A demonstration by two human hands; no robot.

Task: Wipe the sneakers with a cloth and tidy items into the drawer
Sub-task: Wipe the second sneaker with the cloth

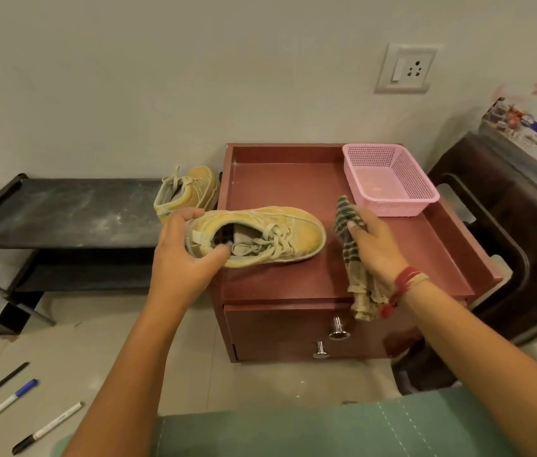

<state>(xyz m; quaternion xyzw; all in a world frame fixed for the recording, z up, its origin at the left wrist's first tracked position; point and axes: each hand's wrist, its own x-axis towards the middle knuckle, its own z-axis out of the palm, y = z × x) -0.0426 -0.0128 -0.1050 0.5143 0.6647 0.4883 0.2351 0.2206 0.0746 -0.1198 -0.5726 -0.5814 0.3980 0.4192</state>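
Note:
A tan sneaker (280, 232) lies on its side on the red-brown drawer cabinet (293, 186), toe pointing right. My left hand (184, 255) grips its heel, thumb at the collar opening. My right hand (375, 245) holds a striped cloth (349, 255) just right of the toe; the cloth hangs down over the cabinet's front edge. A second tan sneaker (188, 192) stands on the black shelf (72, 209) left of the cabinet. The drawer front (277, 328) with two metal knobs (338, 329) is closed.
A pink plastic basket (389, 179) sits at the cabinet's back right. Several pens and markers (10, 404) lie on the floor at lower left. A dark stool (497, 245) stands to the right. A wall socket (405, 69) is above.

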